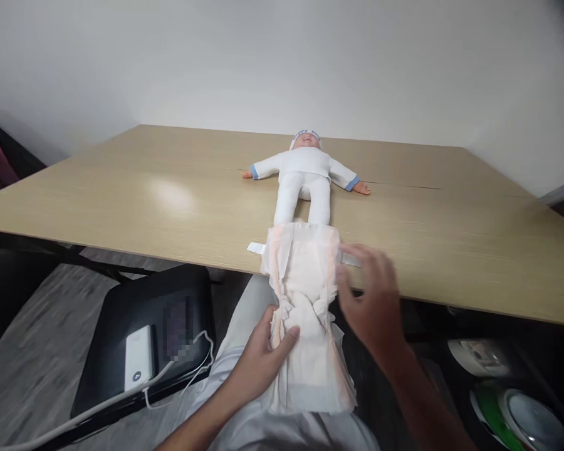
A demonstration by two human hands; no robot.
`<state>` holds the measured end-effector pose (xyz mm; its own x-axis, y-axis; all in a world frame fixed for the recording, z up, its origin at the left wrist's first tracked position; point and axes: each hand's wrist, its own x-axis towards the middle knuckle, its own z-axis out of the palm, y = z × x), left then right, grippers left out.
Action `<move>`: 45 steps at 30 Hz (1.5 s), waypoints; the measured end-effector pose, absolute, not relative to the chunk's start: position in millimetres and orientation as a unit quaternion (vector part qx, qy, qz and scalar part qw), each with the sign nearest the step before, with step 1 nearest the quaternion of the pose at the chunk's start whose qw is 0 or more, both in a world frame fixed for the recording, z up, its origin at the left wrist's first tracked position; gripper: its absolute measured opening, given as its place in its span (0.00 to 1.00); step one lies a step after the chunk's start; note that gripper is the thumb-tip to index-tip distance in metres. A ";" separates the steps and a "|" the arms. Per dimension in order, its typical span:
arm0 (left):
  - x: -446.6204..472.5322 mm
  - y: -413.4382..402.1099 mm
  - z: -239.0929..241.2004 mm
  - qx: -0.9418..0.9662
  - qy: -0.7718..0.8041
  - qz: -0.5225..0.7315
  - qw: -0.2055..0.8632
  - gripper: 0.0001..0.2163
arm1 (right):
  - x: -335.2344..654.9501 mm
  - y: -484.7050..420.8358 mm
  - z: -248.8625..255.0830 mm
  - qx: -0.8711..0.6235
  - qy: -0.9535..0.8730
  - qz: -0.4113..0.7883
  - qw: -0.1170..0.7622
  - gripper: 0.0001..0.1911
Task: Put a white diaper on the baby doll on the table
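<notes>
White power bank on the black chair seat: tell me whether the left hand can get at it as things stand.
Probably yes. The white power bank lies uncovered on the black chair seat beside the left hand, nothing between them; but that hand is pinching the white unfolded diaper.

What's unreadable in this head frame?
- Right hand: motion-blurred, so contact with the diaper is unclear.
- Doll feet: hidden behind the diaper's top edge.
- Item on the black chair: pixelated patch.
- Bins at lower right: cut by the frame edge.
</notes>
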<state>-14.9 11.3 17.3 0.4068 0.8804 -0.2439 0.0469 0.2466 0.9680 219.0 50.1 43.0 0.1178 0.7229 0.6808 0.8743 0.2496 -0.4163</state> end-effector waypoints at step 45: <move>54.1 338.1 174.3 0.933 -0.013 0.246 0.263 0.18 | 188.7 130.7 31.3 -0.582 -0.785 0.105 0.185 0.33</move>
